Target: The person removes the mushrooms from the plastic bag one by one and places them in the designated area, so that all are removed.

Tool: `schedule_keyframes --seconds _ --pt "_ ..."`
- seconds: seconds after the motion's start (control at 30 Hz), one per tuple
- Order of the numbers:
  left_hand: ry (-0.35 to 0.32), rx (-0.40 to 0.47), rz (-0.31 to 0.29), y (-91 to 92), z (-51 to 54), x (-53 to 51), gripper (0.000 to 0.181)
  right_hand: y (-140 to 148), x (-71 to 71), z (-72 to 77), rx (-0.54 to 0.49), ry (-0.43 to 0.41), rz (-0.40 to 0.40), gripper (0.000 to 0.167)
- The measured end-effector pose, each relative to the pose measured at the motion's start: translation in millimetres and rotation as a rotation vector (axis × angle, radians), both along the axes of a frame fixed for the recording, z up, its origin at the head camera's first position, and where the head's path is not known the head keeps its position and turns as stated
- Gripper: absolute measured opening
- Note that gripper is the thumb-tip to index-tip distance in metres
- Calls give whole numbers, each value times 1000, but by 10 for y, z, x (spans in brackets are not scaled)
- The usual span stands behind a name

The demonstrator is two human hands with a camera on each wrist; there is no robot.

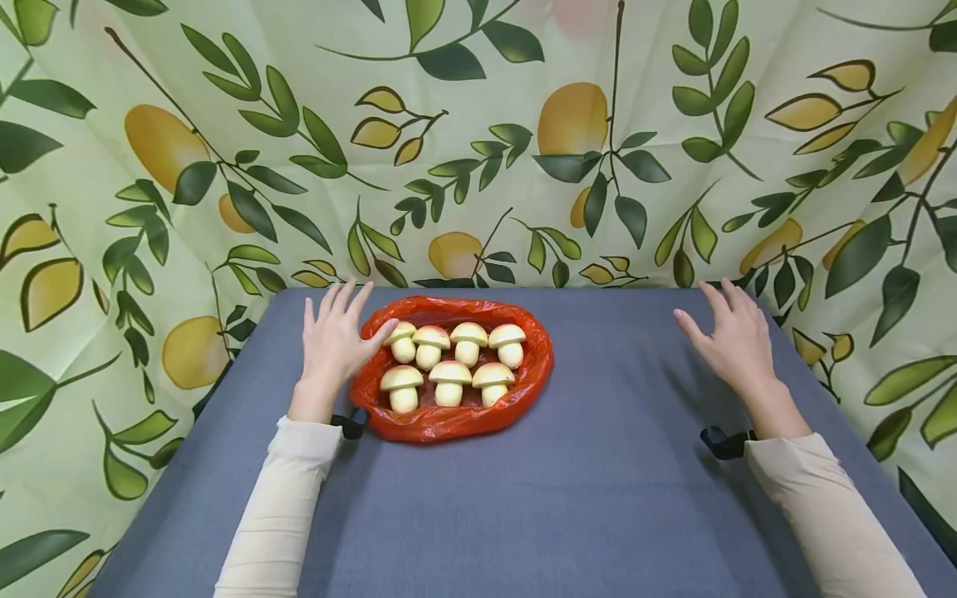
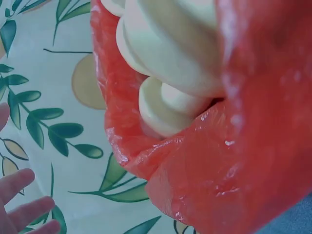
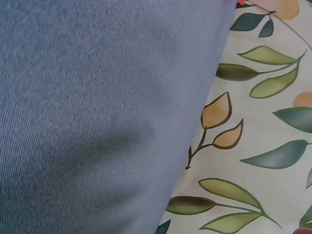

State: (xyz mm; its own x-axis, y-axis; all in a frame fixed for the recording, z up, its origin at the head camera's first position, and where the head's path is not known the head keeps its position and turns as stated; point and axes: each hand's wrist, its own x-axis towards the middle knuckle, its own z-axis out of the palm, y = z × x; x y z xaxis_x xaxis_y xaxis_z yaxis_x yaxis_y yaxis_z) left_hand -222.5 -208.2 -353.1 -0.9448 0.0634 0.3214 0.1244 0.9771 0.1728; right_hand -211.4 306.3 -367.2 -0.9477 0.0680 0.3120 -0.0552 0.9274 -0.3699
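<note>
and here's the broad backdrop, a fruit-and-leaf print cloth (image 1: pixel 478 104) hung behind and around both sides. in front of it spreads the grey-blue table (image 1: pixel 598 498), with two cream sleeves reaching in, the left sleeve (image 1: pixel 280 507) angled toward the goods, the right sleeve (image 1: pixel 830 515) coming up along the far side.

now the red plastic bag (image 1: pixel 449 428), left of centre and toward the back of the table! its mouth is spread wide with the rim bunched into a thick collar all round; that looks arranged so the contents lie exposed and the wall stops them straying.

to the hands. the left hand (image 1: pixel 332 345) is up at the bag's left edge, fingers spread well apart, clamped on nothing, thumb pointing in over the rim; the left wrist view puts its fingertips clear of the plastic. the right hand (image 1: pixel 736 340) hangs near the table's right edge, fingers extended, thumb held apart, nothing in its grip, its shadow falling on the surface beneath. both placed wide, perhaps to leave the middle unobstructed.

inside the bag, seven mushrooms (image 1: pixel 450 382), real or moulded i can't tell: four behind, three in front, caps up, stems toward the viewer, so neat it must surely be deliberate.

smallest of all, the dark wrist straps (image 1: pixel 351 423), one per wrist, presumably carrying the cameras.
</note>
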Motion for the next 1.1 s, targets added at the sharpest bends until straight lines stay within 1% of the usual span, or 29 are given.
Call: schedule_keyframes --seconds 0.17,0.37,0.5,0.6,0.7,0.93,1.1 --pt "65 60 -38 16 -24 52 64 -33 22 -25 -64 2 48 67" --pt "158 152 -93 8 -69 125 50 -98 70 -32 -102 0 84 67" --pt "185 228 -113 -9 -118 178 43 -136 114 -48 -121 -3 99 67" --pt "172 306 -117 -32 -150 222 41 -174 140 -70 -138 -7 114 67" --pt "147 375 -108 -52 -175 272 39 -220 163 -92 -162 -4 131 66" --pt "122 491 -80 -105 -238 383 38 -337 220 -126 -236 -23 156 63" --pt "83 559 -59 -152 -306 430 37 -416 250 -144 -300 -59 182 64"
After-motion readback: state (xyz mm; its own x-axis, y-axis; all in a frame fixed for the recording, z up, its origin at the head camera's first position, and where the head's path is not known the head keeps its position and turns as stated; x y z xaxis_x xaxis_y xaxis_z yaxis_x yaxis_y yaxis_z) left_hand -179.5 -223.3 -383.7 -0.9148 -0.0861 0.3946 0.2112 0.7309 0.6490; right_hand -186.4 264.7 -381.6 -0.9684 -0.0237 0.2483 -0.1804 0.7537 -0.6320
